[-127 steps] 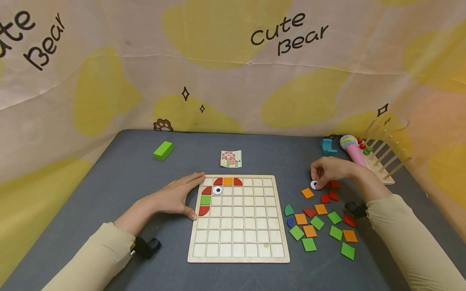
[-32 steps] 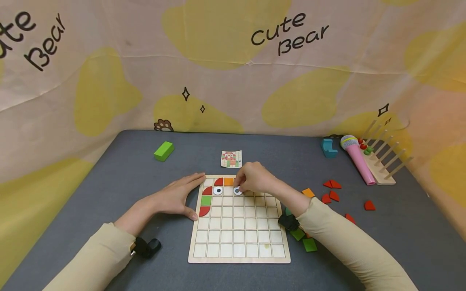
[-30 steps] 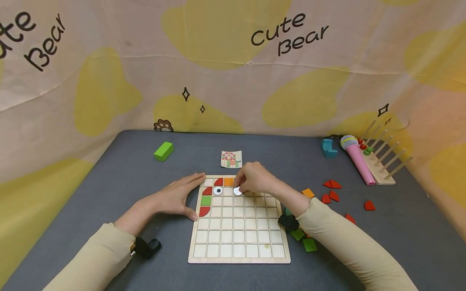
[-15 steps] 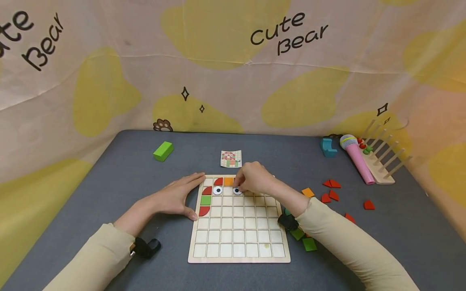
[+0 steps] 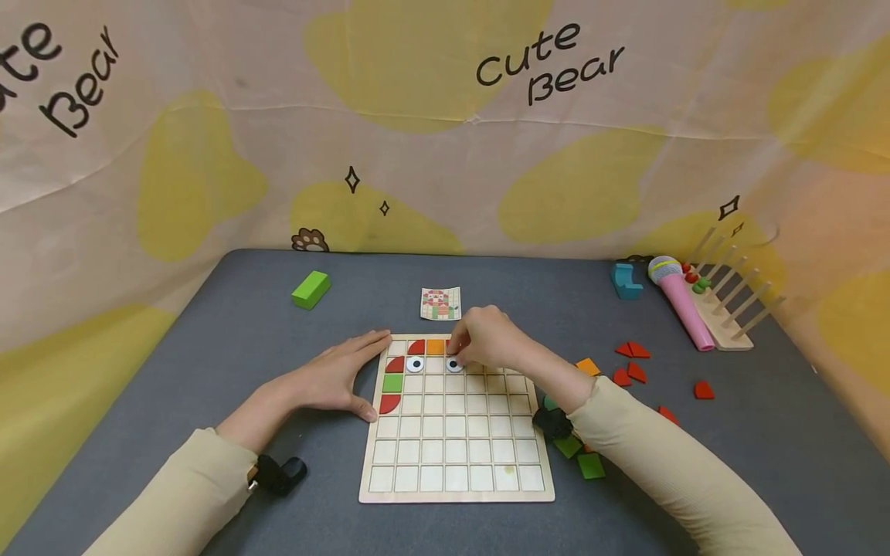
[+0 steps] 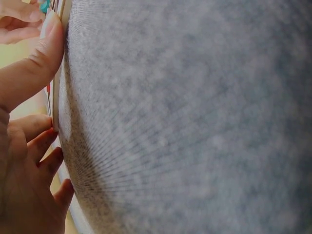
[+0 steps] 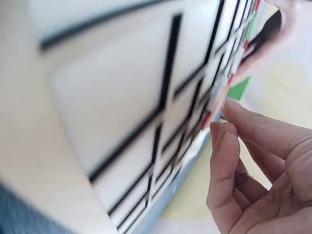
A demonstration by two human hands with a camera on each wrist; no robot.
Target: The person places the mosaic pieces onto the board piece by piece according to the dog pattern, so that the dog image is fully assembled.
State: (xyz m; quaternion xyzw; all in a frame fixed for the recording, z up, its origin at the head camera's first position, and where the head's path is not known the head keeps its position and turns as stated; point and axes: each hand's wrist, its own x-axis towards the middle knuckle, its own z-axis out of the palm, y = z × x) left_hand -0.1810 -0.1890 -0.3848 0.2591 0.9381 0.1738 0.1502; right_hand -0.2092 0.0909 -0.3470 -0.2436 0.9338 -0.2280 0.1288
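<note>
The gridded board [image 5: 455,449], lying flat near the middle of the tabletop [image 5: 542,301], is touched along its left edge by the outstretched fingers and thumb of the left hand [image 5: 337,377], presumably so that sliding is prevented while a white eye disc [image 5: 452,365] in its second row from the far side is pinched by the right hand [image 5: 487,338], its fingers curled. The picture card [image 5: 440,303] is set just beyond the far edge, probably for easy reading; bare cells are offered in the near rows, while the right edge is crowded by green squares [image 5: 591,466].
</note>
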